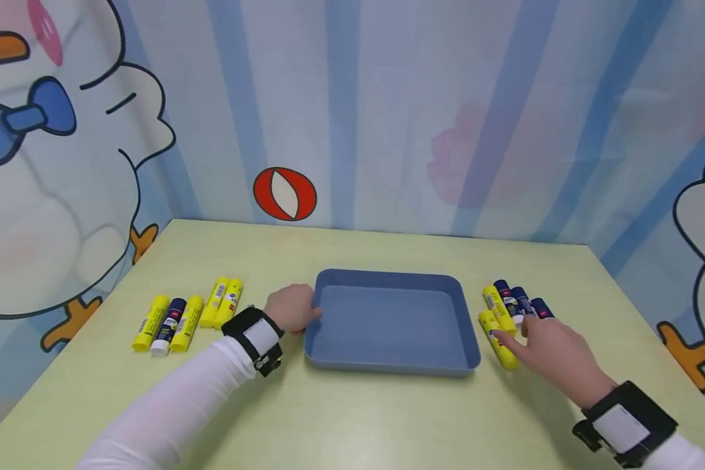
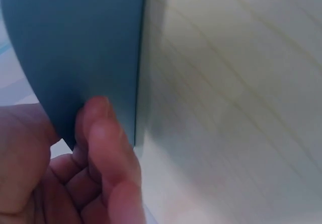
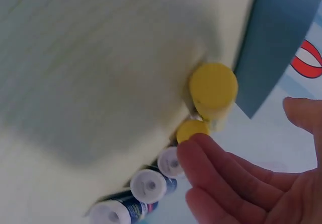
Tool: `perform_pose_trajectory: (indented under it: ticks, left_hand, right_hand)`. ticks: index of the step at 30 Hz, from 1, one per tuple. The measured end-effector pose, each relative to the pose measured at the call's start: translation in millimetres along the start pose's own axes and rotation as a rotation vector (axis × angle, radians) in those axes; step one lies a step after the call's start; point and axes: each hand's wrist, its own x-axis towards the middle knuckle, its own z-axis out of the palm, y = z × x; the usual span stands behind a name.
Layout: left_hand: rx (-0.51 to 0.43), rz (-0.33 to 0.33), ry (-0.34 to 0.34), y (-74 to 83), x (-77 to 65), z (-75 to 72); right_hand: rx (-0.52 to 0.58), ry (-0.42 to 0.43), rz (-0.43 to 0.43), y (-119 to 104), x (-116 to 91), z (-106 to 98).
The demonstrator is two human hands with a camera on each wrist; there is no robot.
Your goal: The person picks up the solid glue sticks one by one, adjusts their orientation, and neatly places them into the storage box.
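Observation:
A blue-grey rectangular tray lies on the table. My left hand pinches its left wall, thumb over the rim and fingers against the outside, as the left wrist view shows on the tray wall. Over the glue sticks to the right of the tray hovers my right hand, thumb and fingers spread apart. Beneath it are two yellow glue sticks and three navy ones with white ends. In the right wrist view the fingertips overlap a yellow glue stick, while the nearest yellow one lies between thumb and fingers.
Left of the tray, a navy glue stick lies between two yellow ones, with a pair of yellow glue sticks beside them. The pale yellow table ends at a cartoon-printed backdrop.

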Motion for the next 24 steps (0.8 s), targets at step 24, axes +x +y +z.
perform_pose_trajectory:
  ticks: [24]
  left_hand:
    - [-0.007,0.049,0.006,-3.9,-1.0,0.0]
  right_hand:
    - [0.084,-0.096,0.004,1,10,20]
